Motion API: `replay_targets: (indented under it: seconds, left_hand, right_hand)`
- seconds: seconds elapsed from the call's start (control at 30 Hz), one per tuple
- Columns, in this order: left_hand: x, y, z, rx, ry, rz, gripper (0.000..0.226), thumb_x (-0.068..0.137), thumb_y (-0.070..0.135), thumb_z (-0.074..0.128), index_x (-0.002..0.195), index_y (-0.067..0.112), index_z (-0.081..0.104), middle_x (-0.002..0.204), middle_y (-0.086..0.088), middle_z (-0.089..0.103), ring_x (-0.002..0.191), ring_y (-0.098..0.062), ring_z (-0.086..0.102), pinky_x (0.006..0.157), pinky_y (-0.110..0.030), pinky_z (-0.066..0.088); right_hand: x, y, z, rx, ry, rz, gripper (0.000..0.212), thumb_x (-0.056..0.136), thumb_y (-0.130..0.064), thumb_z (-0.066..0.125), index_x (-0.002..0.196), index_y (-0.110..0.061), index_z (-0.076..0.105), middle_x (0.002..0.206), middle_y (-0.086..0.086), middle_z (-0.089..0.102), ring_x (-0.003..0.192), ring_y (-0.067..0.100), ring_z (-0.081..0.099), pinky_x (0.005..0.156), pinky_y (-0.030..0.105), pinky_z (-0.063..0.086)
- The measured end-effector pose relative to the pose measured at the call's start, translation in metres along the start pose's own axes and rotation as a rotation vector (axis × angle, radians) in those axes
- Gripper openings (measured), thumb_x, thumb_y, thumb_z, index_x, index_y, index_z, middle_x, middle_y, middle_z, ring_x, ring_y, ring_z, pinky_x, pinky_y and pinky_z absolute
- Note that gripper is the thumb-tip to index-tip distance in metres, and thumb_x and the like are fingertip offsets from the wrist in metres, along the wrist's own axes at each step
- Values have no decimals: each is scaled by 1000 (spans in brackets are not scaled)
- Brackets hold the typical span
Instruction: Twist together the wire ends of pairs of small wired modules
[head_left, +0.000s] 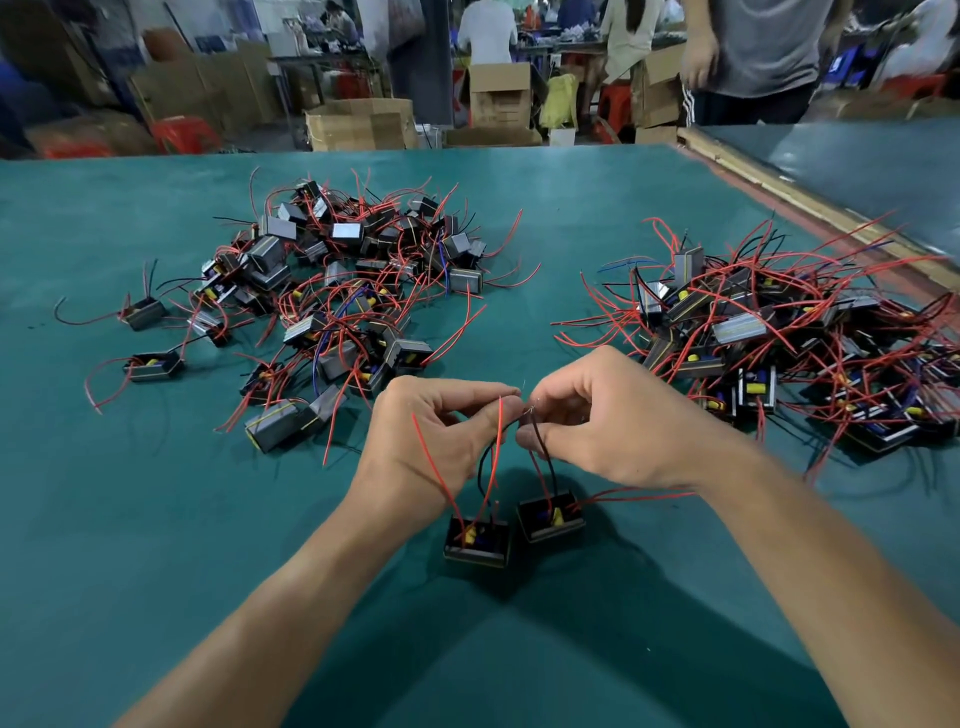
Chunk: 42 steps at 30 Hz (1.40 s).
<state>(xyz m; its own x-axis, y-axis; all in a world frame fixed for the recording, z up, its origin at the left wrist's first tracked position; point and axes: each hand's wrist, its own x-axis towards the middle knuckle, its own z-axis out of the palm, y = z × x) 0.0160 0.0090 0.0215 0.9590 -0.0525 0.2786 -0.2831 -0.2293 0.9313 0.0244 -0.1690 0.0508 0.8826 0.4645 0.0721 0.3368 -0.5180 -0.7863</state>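
Just above the pair of modules (477, 543), the left hand (436, 431) and the right hand (608, 415) each pinch the thin wire ends (526, 412), probably light and bendy, best held near the bare tips.

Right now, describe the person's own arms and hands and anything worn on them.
The left hand and right hand are bare: no gloves, rings or watch. The left forearm and right forearm are uncovered, with no sleeve in view.

Module pair (477, 543) on table (156, 519) (piles (332, 291) behind)
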Motion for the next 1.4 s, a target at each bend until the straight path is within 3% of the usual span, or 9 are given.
replay_targets:
  seconds: [0.13, 0.23, 0.33, 0.47, 0.73, 0.83, 0.97, 1.13, 1.4]
  left_hand:
    - [-2, 4, 2, -1, -20, 24, 12, 75, 34, 74, 72, 45, 76, 55, 0, 67, 50, -12, 53, 44, -21, 40]
    - [-2, 4, 3, 22, -23, 62, 9, 77, 29, 71, 70, 29, 77, 52, 5, 63, 47, -9, 50, 44, -23, 39]
    - [-2, 4, 2, 15, -9, 66, 16, 81, 20, 72, 66, 25, 73, 50, 3, 59, 44, -10, 46, 41, -26, 37]
    - [-3, 8, 2, -34, -56, 8, 27, 89, 5, 69, 68, 23, 72, 49, 6, 60, 39, -1, 50, 41, -14, 38]
    - [-2, 15, 1, -213, -79, -116, 21, 86, 2, 69, 69, 15, 72, 52, -2, 64, 36, -9, 46, 37, -17, 40]
    - [-1, 15, -2, -265, -106, -195, 17, 86, 5, 69, 71, 13, 72, 55, -3, 65, 38, -10, 46, 39, -17, 41]
    - [-1, 16, -6, -310, -187, -278, 14, 89, 12, 65, 76, 12, 71, 61, -2, 66, 39, -10, 46, 41, -17, 41]
    - [0, 14, -6, -305, -225, -307, 15, 92, 14, 61, 79, 11, 68, 60, -1, 66, 40, -9, 47, 41, -16, 42]
    - [-1, 15, -9, -338, -375, -327, 21, 75, 35, 66, 64, 18, 70, 59, 0, 63, 44, -9, 44, 44, -15, 40]
  right_hand:
    - [-1, 1, 0, -35, 11, -18, 20, 87, -15, 71, 68, -18, 70, 54, -10, 56, 52, 3, 43, 52, 21, 37]
    - [-1, 2, -1, -52, 17, -13, 19, 87, -15, 70, 69, -18, 69, 56, -8, 59, 53, 3, 46, 53, 23, 41]
    - [1, 4, -4, -17, 116, -32, 18, 86, -13, 72, 69, -18, 67, 57, -4, 63, 52, 5, 49, 53, 22, 42]
    - [1, 3, -6, 54, 160, -78, 11, 86, -8, 70, 78, -16, 70, 59, -11, 62, 52, 2, 51, 52, 15, 40]
    - [-1, 1, -9, 60, 150, -144, 13, 87, -4, 70, 77, -12, 71, 55, -17, 57, 50, 1, 46, 52, 10, 34]
    - [-2, 1, -9, 60, 158, -164, 12, 86, -5, 71, 78, -14, 73, 59, -12, 61, 53, 3, 48, 54, 13, 37]
    - [-2, 1, -8, 51, 192, -189, 13, 85, -8, 73, 77, -18, 73, 67, 1, 67, 58, 22, 54, 54, 20, 42]
    - [-2, 0, -7, 59, 175, -200, 16, 85, -5, 74, 76, -18, 73, 67, -10, 65, 59, 7, 53, 57, 15, 40]
    - [-3, 0, -11, 117, 144, -221, 20, 84, -9, 76, 82, -29, 75, 78, -1, 73, 68, 27, 63, 60, 28, 50]
